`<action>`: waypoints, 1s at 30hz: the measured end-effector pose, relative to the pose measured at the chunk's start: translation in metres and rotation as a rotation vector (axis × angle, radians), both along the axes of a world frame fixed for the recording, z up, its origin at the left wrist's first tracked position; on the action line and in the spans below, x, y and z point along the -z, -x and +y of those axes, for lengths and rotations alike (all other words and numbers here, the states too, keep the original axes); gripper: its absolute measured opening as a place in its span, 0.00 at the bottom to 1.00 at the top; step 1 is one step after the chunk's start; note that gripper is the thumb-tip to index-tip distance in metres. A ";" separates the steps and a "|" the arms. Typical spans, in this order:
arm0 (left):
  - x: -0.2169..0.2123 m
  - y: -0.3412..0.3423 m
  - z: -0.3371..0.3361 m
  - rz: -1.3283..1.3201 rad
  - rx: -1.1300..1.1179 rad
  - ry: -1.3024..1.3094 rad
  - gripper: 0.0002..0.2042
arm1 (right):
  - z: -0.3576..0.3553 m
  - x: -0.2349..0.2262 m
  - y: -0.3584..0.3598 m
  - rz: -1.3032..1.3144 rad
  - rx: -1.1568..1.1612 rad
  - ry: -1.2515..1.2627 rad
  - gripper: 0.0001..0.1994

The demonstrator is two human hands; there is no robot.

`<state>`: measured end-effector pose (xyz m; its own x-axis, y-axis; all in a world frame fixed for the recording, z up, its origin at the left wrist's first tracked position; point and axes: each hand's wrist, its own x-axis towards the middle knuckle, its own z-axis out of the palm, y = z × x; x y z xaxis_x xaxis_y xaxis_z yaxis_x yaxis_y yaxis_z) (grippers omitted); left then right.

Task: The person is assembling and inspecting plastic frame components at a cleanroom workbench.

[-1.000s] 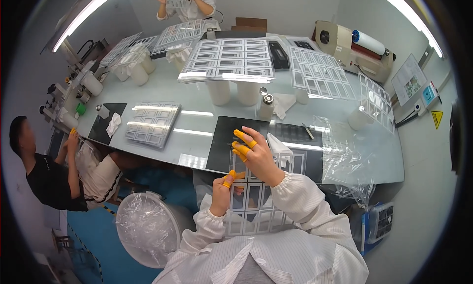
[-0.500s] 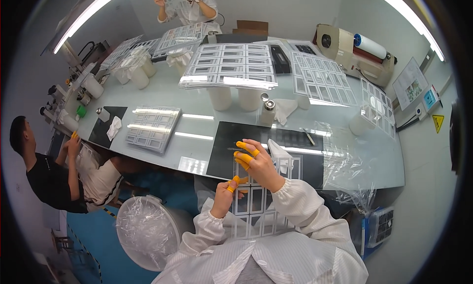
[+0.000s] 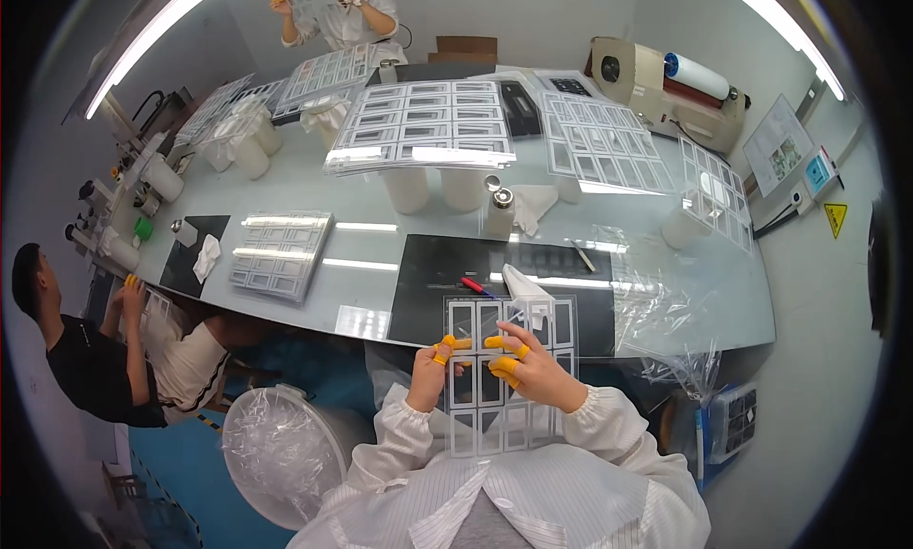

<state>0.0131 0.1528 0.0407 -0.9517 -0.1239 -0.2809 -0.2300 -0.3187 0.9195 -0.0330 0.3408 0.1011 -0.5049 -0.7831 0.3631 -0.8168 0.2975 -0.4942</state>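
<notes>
From the head view, I see my left hand (image 3: 430,370) pinching the left edge of a clear sheet of white frames (image 3: 495,411), thumb and forefinger closed on it, both in orange fingertip covers. My right hand (image 3: 528,366) lies over the sheet's upper middle, fingers curled down and pressing, so it has hold too. The sheet hangs at 6 o'clock from the black mat (image 3: 504,283), its top edge just over the mat and the rest past the table edge (image 3: 314,311) above my lap.

I judge the unsupported lower half the weak point: it could sag, crease or slide off if either grip loosens. A folded white wipe (image 3: 528,287) and a red pen (image 3: 475,286) sit at 12 o'clock, touching or just beside the sheet's top, and could snag it. Loose plastic film (image 3: 656,311) at 3 o'clock may cling to it.
</notes>
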 end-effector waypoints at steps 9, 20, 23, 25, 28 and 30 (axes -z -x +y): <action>-0.039 0.019 -0.001 0.019 -0.038 -0.031 0.16 | -0.004 -0.036 0.023 0.059 0.159 -0.058 0.27; -0.030 -0.009 -0.051 0.035 -0.192 -0.159 0.16 | -0.067 -0.012 0.025 -0.095 -0.382 0.150 0.14; -0.042 -0.023 -0.068 0.098 -0.315 -0.008 0.15 | -0.054 -0.018 0.011 -0.199 -0.509 0.051 0.12; -0.027 -0.035 -0.100 0.125 -0.355 0.032 0.15 | -0.046 -0.031 -0.001 -0.244 -0.600 -0.044 0.12; -0.026 -0.046 -0.128 0.137 -0.491 0.034 0.14 | -0.031 -0.043 -0.019 -0.196 -0.607 -0.089 0.09; -0.030 -0.051 -0.138 0.171 -0.592 -0.009 0.12 | -0.019 -0.049 -0.026 -0.211 -0.604 -0.113 0.09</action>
<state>0.0644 0.0153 0.0704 -0.7539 -0.6432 -0.1341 0.1385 -0.3551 0.9245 -0.0070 0.3218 0.1504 -0.0155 -0.9790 0.2032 -0.7457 -0.1241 -0.6546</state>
